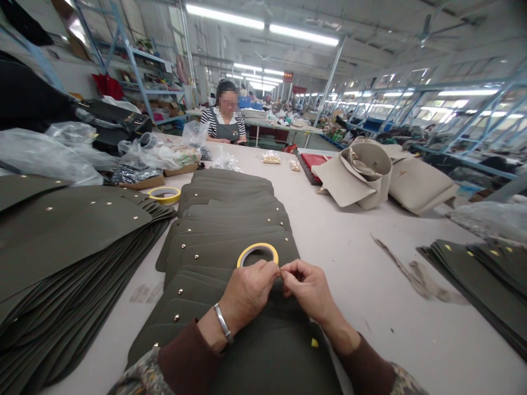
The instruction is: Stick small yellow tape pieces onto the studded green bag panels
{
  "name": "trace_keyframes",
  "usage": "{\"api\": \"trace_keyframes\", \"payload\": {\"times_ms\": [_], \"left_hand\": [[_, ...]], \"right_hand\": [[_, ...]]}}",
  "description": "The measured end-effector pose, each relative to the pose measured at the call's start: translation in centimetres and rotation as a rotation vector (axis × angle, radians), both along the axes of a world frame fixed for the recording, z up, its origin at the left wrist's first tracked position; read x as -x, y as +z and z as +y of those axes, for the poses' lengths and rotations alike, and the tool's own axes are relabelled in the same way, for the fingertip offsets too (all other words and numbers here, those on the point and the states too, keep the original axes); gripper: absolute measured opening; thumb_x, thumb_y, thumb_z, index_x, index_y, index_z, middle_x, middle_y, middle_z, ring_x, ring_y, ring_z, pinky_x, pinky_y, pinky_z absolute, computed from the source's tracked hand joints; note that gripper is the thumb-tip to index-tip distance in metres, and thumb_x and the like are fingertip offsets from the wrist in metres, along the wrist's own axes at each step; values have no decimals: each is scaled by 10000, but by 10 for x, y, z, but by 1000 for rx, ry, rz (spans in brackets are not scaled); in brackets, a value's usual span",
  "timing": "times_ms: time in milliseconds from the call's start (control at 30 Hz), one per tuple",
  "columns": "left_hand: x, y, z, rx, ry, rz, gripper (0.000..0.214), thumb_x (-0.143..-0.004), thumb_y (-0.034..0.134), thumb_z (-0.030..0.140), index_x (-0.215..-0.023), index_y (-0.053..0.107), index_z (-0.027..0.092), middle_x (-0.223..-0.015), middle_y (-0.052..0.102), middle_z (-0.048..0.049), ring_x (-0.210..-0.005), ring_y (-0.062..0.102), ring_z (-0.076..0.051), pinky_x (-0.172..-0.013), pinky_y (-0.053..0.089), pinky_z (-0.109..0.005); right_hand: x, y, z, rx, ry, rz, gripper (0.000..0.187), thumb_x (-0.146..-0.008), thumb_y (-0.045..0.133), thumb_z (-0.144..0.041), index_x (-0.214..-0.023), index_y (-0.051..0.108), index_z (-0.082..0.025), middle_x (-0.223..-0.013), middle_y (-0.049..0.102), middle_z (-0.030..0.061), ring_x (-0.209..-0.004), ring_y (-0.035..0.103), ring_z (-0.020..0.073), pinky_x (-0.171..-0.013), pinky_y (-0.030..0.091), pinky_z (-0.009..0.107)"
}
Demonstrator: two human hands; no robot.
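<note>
My left hand (249,291) and my right hand (307,285) meet at the fingertips over a row of overlapping dark olive leather panels (230,230) with small brass studs. Both hands are closed in a pinch on something too small to make out. A roll of yellow tape (257,253) lies on the panels just beyond my left fingers. My left wrist wears a silver bangle. A small yellow bit (314,343) sits on the nearest panel by my right forearm.
A tall fanned stack of olive panels (61,247) lies at left, another (486,280) at right. A second yellow tape roll (164,193), plastic bags (49,153), beige bags (370,175) and paper strips (411,271) sit on the white table. A person in stripes (225,123) sits opposite.
</note>
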State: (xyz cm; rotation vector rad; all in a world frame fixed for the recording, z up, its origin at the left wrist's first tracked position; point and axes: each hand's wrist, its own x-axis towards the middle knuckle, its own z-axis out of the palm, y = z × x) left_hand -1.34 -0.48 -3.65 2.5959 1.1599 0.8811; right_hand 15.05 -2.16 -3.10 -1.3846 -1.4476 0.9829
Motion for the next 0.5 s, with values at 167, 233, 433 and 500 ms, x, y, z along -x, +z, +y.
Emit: {"api": "trace_keyframes", "payload": {"times_ms": [167,233,433,500], "left_hand": [[-5,1,-5,-76,-28,-71,270,-989,331,214,-830,545,173,-726,583,-11,-656,554,-122,-612,416,-215],[-5,0,-6,-85,-25,-35,249,-991,337,216,-855,540,173,-742,586,-10,-660,548,-124,-609,411,-221],[-5,-3,4,-29,67,269,103,-947,468,178,-888,551,190,-855,614,-19,-828,541,-181,-651,420,-257],[-7,-4,5,-4,76,327,89,-943,479,186,-900,556,194,-869,609,-23,-838,528,-190,-653,420,-266]], "right_hand": [[-10,-2,14,163,-108,191,174,-670,649,-319,-671,628,-146,-503,577,-33,-420,540,92,-439,479,214],[-26,-5,22,233,-152,223,234,-631,683,-356,-687,640,-134,-516,585,-26,-431,548,93,-445,493,220],[-61,-15,30,327,-65,119,342,-638,708,-434,-752,672,-114,-533,610,-5,-415,522,74,-433,456,205],[-60,-17,30,337,-56,70,318,-656,689,-427,-742,665,-122,-519,601,-15,-387,499,66,-406,425,194]]}}
